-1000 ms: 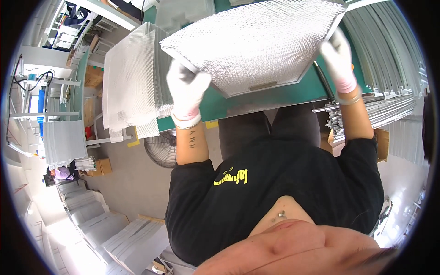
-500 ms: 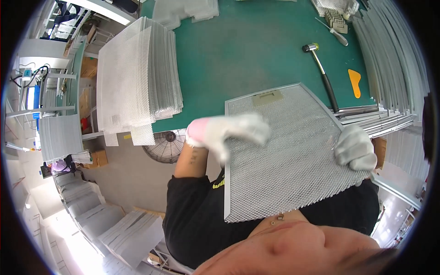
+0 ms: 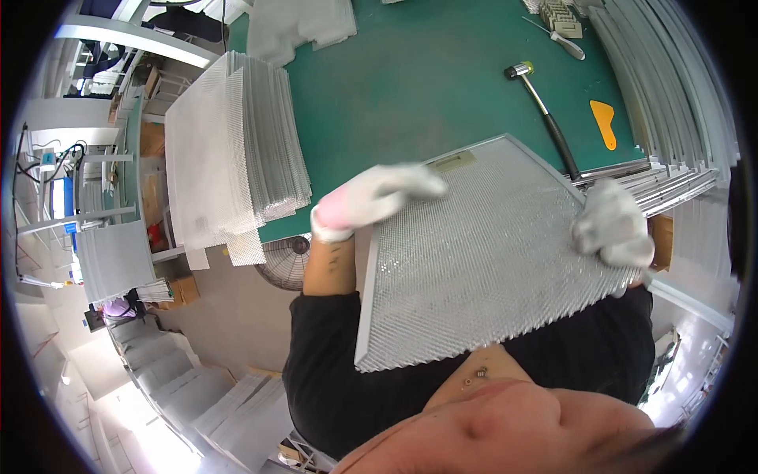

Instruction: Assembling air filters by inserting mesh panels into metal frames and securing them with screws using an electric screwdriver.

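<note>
Mesh panel (image 3: 489, 261): silvery, framed along its left, far and right edges, toothed along the near one; it spans the space between the two grips, its far part over the bench (image 3: 395, 95), its near part before the person's chest.
Right grip (image 3: 612, 227): gloved fingers curled over the panel's right edge, holding it about midway along that side.
Left grip (image 3: 383, 197): fingers stretched out and a little blurred, above the panel's far left corner, near the small beige plate (image 3: 453, 163); whether they touch cannot be told.
Mallet (image 3: 560, 145): on the bench, handle end near the panel's right edge.
Orange scraper (image 3: 604, 125): right of the mallet.
Mesh sheets (image 3: 205, 154): stacked left of the left grip.
Metal strips (image 3: 667, 189): just beyond the right grip.
</note>
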Demonstrator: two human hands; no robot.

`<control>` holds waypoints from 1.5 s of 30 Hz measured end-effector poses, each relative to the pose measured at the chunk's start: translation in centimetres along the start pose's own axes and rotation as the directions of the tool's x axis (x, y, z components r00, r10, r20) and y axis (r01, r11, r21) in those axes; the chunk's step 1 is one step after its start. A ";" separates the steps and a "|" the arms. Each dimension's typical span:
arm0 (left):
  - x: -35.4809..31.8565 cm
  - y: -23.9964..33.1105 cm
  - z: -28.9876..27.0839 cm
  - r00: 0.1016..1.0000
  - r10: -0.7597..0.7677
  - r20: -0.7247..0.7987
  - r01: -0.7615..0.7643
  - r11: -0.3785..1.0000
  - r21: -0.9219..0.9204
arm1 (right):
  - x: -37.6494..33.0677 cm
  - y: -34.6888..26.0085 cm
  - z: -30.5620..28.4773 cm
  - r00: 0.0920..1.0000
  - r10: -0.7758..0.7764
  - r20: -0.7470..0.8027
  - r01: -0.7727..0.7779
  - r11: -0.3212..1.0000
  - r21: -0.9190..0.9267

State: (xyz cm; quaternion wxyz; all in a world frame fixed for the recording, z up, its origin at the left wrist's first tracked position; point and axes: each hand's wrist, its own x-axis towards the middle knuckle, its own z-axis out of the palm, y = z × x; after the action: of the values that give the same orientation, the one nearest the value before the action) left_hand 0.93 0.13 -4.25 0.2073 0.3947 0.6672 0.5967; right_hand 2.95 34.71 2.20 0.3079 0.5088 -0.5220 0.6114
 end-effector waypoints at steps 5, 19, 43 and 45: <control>0.4 7.6 0.9 0.582 0.704 -0.407 -0.662 0.701 0.266 | 2.9 4.8 -1.3 0.925 0.376 -0.052 -0.379 0.921 -0.092; -2.0 1.6 1.0 0.992 0.123 0.028 -0.126 0.949 0.287 | 2.8 2.7 -1.6 0.897 -0.092 0.433 -0.065 0.940 0.334; 7.0 -3.5 1.5 0.884 -0.437 0.166 0.311 0.815 0.489 | -1.4 -0.6 -0.7 0.937 -0.109 0.331 0.040 0.977 0.209; 7.5 -6.9 2.0 0.902 -0.390 0.187 0.264 0.838 0.478 | -1.8 -0.6 -0.4 0.942 -0.092 0.323 0.029 0.981 0.194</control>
State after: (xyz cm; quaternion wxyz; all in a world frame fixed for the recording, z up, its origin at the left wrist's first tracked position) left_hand -4.04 7.34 -9.81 0.3031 0.3896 0.8070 0.3241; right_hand 3.86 35.56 0.72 0.1858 0.6465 -0.4908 0.5538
